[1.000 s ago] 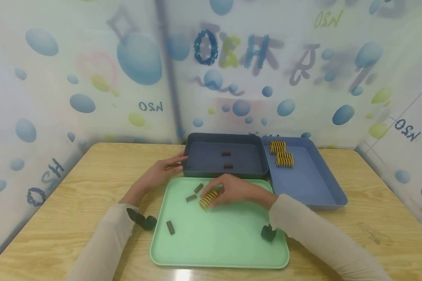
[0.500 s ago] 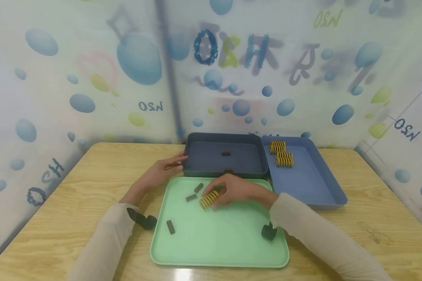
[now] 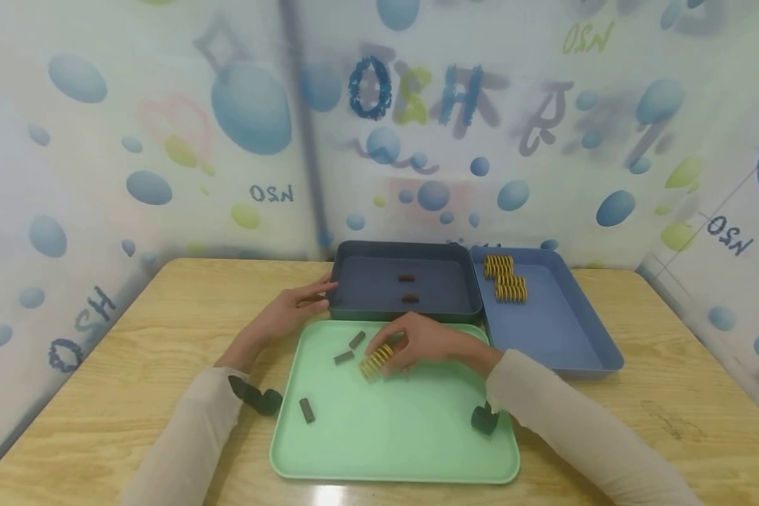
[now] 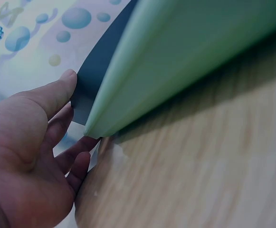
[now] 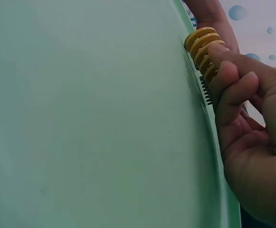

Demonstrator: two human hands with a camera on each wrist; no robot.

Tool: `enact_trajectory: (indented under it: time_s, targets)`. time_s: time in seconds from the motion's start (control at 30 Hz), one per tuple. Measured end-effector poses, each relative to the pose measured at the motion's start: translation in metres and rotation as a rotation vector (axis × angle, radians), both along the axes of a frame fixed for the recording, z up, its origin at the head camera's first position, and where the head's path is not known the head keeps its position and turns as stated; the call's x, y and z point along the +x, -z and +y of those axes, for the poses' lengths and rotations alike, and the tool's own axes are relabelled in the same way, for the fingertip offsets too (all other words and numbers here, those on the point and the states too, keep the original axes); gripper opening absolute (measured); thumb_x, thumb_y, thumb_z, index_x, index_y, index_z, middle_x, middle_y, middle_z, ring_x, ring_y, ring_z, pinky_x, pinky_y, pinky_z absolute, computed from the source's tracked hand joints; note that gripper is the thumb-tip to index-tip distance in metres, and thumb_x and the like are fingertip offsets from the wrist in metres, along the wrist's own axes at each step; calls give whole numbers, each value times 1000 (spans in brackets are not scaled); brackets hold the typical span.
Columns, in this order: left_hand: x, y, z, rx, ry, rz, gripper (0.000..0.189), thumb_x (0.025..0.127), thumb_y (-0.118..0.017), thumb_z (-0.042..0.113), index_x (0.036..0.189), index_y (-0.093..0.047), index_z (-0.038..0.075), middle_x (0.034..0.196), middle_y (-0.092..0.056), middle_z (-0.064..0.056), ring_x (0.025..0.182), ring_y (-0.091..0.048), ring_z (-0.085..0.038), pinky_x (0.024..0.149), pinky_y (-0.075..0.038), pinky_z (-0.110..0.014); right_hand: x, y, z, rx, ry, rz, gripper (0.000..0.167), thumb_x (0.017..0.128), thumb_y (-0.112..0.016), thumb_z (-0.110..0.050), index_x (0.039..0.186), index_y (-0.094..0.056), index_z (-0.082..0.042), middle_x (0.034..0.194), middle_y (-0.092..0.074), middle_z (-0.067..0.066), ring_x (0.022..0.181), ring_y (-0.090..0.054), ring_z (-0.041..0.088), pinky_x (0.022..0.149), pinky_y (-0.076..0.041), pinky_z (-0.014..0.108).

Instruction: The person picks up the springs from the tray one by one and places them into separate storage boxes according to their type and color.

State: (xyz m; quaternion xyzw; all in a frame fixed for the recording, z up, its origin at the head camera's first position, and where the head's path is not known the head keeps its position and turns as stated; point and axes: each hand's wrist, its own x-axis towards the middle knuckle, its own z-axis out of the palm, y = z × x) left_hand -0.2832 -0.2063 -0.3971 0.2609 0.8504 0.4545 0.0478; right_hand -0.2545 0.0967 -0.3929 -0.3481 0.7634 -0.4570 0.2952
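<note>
Between its thumb and fingers, my right hand (image 3: 422,342) pinches a yellow coil spring (image 3: 374,362) over the upper part of the green tray (image 3: 405,429). The same spring shows in the right wrist view, tilted, with the fingertips on its coils. Small dark springs (image 3: 344,358) lie on the green tray, two near the held spring and one farther left. My left hand (image 3: 284,313) rests at the left end of the dark tray (image 3: 367,289), fingers loosely extended; in the left wrist view its thumb (image 4: 64,90) touches that tray's wall. Two small dark springs (image 3: 410,299) lie inside the dark tray.
A blue tray (image 3: 553,334) stands right of the dark tray, holding yellow springs (image 3: 511,288) in its far left corner. All the trays sit on a wooden table (image 3: 164,337). A patterned wall (image 3: 367,197) rises behind them.
The nearer dark spring in the dark tray rolled toward the near wall, then back toward the middle. Both hands stay nearly still, the right still holding the yellow spring.
</note>
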Motion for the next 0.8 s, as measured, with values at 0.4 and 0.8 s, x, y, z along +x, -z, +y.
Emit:
enact_trajectory:
  time_s: [0.4,0.8]
  targets:
    - [0,0,1,-10,-10,11,45,98,-57,23,141,-49,11,153,-30,-1,134,-38,-25,108,-28,-47,-1,-2,2,-44,-8,0,33,81,-78,-19,113,-72,-19,118,-65,-4,62,-64,31,59,-53,40]
    - [0,1,0,7,-2,-7,46,98,-56,23,142,-48,11,154,-29,0,133,-40,-27,107,-31,-48,-3,-21,16,-106,68,37,36,80,-79,-24,115,-71,-19,100,-71,6,73,-68,32,66,-56,44]
